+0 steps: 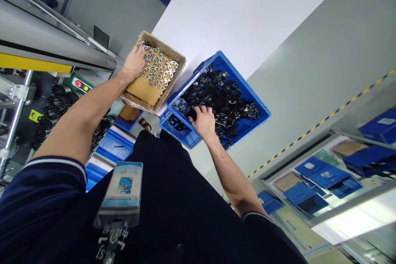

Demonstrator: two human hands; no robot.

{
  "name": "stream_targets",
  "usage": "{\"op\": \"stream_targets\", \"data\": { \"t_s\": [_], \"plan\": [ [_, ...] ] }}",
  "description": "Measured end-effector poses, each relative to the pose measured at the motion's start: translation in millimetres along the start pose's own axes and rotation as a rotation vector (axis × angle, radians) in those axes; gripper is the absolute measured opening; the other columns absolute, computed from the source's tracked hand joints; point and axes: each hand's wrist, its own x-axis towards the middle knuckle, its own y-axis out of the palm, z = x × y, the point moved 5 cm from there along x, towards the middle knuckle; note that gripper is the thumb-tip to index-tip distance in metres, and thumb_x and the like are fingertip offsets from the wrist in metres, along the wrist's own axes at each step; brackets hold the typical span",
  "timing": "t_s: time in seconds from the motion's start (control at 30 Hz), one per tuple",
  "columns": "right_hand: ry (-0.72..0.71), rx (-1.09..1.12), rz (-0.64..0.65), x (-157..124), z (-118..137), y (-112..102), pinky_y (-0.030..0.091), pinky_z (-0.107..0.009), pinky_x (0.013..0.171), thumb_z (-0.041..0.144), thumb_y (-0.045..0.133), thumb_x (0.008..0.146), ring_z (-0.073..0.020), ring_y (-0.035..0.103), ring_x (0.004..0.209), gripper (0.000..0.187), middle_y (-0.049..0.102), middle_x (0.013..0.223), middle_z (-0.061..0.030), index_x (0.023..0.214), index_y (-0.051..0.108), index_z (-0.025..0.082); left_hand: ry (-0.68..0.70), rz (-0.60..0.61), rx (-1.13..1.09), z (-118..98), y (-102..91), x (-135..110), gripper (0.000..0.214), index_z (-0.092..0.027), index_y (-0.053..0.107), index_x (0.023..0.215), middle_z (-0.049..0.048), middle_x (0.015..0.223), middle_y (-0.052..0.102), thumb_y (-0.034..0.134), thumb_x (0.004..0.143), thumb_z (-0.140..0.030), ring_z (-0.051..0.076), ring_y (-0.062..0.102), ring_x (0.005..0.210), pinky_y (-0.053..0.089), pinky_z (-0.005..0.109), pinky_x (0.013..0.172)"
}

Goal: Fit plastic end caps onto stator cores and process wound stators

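My left hand [135, 62] reaches over the near-left wall of a cardboard box [131, 100] lined with clear plastic. Its fingers are bent closed at the edge of a flat silver notched ring [147, 51]; the far side of the grip is hidden. Several more such rings lie flat in rows on brown card in the box. Inside a blue plastic bin [247, 88], my right hand [204, 121] has its fingers curled round a black part [192, 113], mostly covered by the hand. A heap of black ring-shaped parts [222, 90] fills much of this bin.
Box and bin stand side by side on a white table [247, 12]. Beneath the bin's near side sits another blue bin [193, 139] with dark parts. At left are a machine with a red button [78, 83] and black rings [58, 101]. Shelving with blue bins [321, 173] stands right.
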Motion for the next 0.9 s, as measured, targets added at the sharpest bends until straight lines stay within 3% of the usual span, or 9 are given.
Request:
{"op": "stream_targets", "data": {
  "t_s": [0.1, 0.17, 0.2, 0.27, 0.33, 0.43, 0.6, 0.77, 0.9],
  "plan": [
    [-0.134, 0.050, -0.030, 14.5, 12.2, 0.0, 0.060, -0.070, 0.134, 0.037, 0.068, 0.121, -0.0501, 0.060, 0.154, 0.060, 0.072, 0.175, -0.0240, 0.179, 0.075, 0.022, -0.055, -0.084, -0.017, -16.6, -27.3, -35.9, 0.080, 0.020, 0.076, 0.140, 0.0321, 0.177, 0.058, 0.040, 0.141, -0.052, 0.068, 0.031, 0.192, 0.023, 0.094, 0.153],
    [-0.237, 0.066, -0.025, 27.1, 22.4, 0.7, 0.058, -0.067, 0.138, 0.029, 0.065, 0.121, -0.0476, 0.060, 0.153, 0.058, 0.072, 0.176, -0.0205, 0.177, 0.078, 0.025, -0.181, -0.122, -0.218, -31.6, -34.1, -70.1, 0.053, 0.012, 0.074, 0.149, 0.0284, 0.176, 0.061, 0.063, 0.135, -0.039, 0.063, 0.047, 0.187, 0.040, 0.086, 0.151],
    [-0.284, 0.065, -0.014, 34.3, 27.0, 1.5, 0.058, -0.064, 0.138, 0.026, 0.063, 0.121, -0.0464, 0.060, 0.152, 0.056, 0.074, 0.175, -0.0190, 0.174, 0.081, 0.026, -0.276, -0.128, -0.428, -40.2, -31.4, -90.2, 0.040, 0.003, 0.072, 0.157, 0.0253, 0.174, 0.066, 0.070, 0.130, -0.026, 0.054, 0.061, 0.179, 0.052, 0.079, 0.146],
    [-0.353, 0.043, 0.017, 49.4, 33.5, 3.9, 0.058, -0.060, 0.134, 0.022, 0.061, 0.120, -0.0448, 0.061, 0.149, 0.053, 0.077, 0.168, -0.0189, 0.167, 0.086, 0.027, -0.406, -0.061, -0.922, -66.5, -13.5, -134.3, 0.058, -0.018, 0.057, 0.182, 0.0203, 0.173, 0.073, 0.064, 0.124, -0.010, 0.039, 0.082, 0.159, 0.072, 0.069, 0.129],
    [-0.387, 0.003, 0.042, 64.0, 36.0, 6.4, 0.057, -0.058, 0.130, 0.019, 0.060, 0.120, -0.0442, 0.061, 0.148, 0.050, 0.080, 0.162, -0.0217, 0.161, 0.088, 0.025, -0.425, 0.043, -1.308, -101.5, 8.3, -180.9, 0.077, -0.034, 0.044, 0.191, 0.0163, 0.169, 0.078, 0.064, 0.121, -0.012, 0.034, 0.090, 0.146, 0.079, 0.060, 0.115],
    [-0.394, -0.067, 0.054, 80.1, 35.4, 9.9, 0.056, -0.058, 0.128, 0.022, 0.059, 0.123, -0.0422, 0.063, 0.149, 0.042, 0.078, 0.161, -0.0234, 0.155, 0.087, 0.021, -0.419, 0.130, -1.664, -148.5, 34.5, -250.6, 0.076, -0.035, 0.054, 0.182, 0.0156, 0.159, 0.085, 0.084, 0.112, -0.031, 0.038, 0.092, 0.140, 0.080, 0.053, 0.099],
    [-0.385, -0.152, 0.040, 91.0, 37.0, 14.6, 0.063, -0.062, 0.134, 0.051, 0.084, 0.124, -0.0382, 0.071, 0.157, 0.042, 0.075, 0.173, -0.0161, 0.155, 0.082, 0.022, -0.379, 0.133, -1.798, -193.1, 52.3, -334.2, 0.076, -0.029, 0.079, 0.148, 0.0184, 0.146, 0.090, 0.101, 0.082, -0.058, 0.046, 0.091, 0.131, 0.079, 0.056, 0.092],
    [-0.389, -0.208, 0.012, 100.1, 41.6, 8.8, 0.065, -0.068, 0.138, 0.053, 0.089, 0.122, -0.0389, 0.075, 0.160, 0.049, 0.076, 0.177, -0.0158, 0.161, 0.082, 0.025, -0.432, -0.032, -1.836, -200.6, 60.2, -366.9, 0.076, -0.028, 0.081, 0.114, 0.0184, 0.123, 0.092, 0.073, 0.101, -0.103, 0.043, 0.092, 0.118, 0.068, 0.043, 0.072],
    [-0.420, -0.238, 0.001, 104.1, 45.2, -1.4, 0.069, -0.067, 0.134, 0.051, 0.092, 0.121, -0.0379, 0.079, 0.156, 0.048, 0.079, 0.171, -0.0150, 0.159, 0.083, 0.022, -0.463, -0.180, -1.715, -199.6, 59.4, -381.2, 0.076, -0.027, 0.076, 0.100, 0.0151, 0.113, 0.093, 0.085, 0.100, -0.102, 0.037, 0.091, 0.102, 0.060, 0.036, 0.064]
  ]
}}
